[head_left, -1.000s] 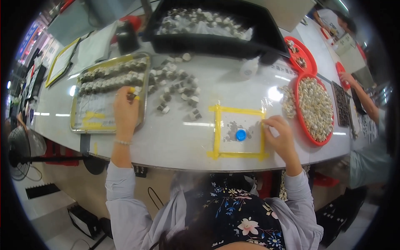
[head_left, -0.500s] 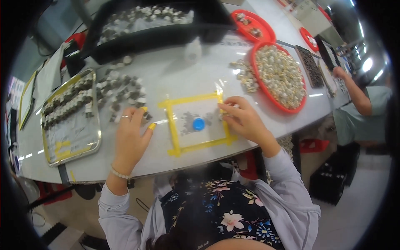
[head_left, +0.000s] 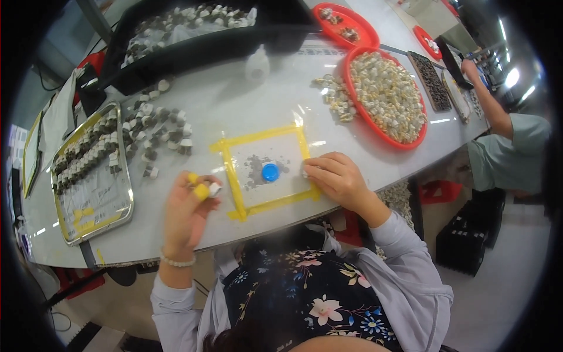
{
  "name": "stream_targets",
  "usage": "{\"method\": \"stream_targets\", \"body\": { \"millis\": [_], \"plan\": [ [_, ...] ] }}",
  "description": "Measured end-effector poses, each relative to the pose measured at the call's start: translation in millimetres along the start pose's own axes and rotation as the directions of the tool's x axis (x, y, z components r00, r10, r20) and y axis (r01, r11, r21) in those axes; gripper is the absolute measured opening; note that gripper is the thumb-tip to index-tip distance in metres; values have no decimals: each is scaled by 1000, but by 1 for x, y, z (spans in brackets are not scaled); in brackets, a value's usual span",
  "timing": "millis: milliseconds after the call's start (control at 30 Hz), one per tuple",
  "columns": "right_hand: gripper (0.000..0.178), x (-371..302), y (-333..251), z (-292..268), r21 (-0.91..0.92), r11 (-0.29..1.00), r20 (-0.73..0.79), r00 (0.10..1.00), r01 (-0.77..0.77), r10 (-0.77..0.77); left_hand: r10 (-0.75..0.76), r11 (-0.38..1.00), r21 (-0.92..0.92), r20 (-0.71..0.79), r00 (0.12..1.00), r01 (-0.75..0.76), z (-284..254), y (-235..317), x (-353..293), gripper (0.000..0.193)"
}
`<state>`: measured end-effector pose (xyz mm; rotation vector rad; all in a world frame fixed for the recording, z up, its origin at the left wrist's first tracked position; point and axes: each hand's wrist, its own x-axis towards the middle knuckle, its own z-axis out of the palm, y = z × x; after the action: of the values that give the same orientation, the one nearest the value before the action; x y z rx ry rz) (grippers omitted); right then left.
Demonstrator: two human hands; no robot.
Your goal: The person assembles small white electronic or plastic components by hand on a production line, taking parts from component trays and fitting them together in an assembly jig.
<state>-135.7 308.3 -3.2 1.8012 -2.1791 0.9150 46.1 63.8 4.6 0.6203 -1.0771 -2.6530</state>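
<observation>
My left hand (head_left: 187, 208), with yellow finger covers, pinches a small white-and-grey part (head_left: 214, 189) just left of a square of yellow tape (head_left: 233, 179) on the white table (head_left: 234, 105). A blue cap (head_left: 270, 172) lies inside the square on a dark smudge. At the square's right edge rests my right hand (head_left: 335, 178), fingers curled on the table; whether it holds anything is hidden.
Loose small parts (head_left: 155, 132) lie beside a metal tray (head_left: 94, 176) with rows of them at left. A black bin (head_left: 193, 35) is at the back. A red tray of pale parts (head_left: 387, 97) stands at right. Another person's arm (head_left: 489, 105) reaches in far right.
My left hand came back from the metal tray to the yellow square, now pinching a small part. The right hand stays at the square's right edge. The view shifted left.
</observation>
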Motion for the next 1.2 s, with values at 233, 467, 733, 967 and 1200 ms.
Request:
{"method": "stream_targets", "body": {
  "millis": [233,467,733,967,1200],
  "plan": [
    [24,-3,-7,2,-55,998,16,1000,-3,3,-58,971,-229,73,996,73,12,-26,-4,25],
    [27,-4,-14,-1,-17,1000,28,999,-26,26,-49,993,-103,23,999,51,15,-37,-6,33],
    [29,17,-21,1,-37,991,99,986,-131,134,-56,997,-54,5,998,57,16,-49,-11,31],
    [30,51,-20,13,81,997,113,994,5,-14,31,998,-53,25,999,-29,13,-58,-10,29],
    [28,66,-21,16,46,995,235,967,87,-95,17,1000,-4,-4,1000,-17,16,-56,-10,29]
  ]
}}
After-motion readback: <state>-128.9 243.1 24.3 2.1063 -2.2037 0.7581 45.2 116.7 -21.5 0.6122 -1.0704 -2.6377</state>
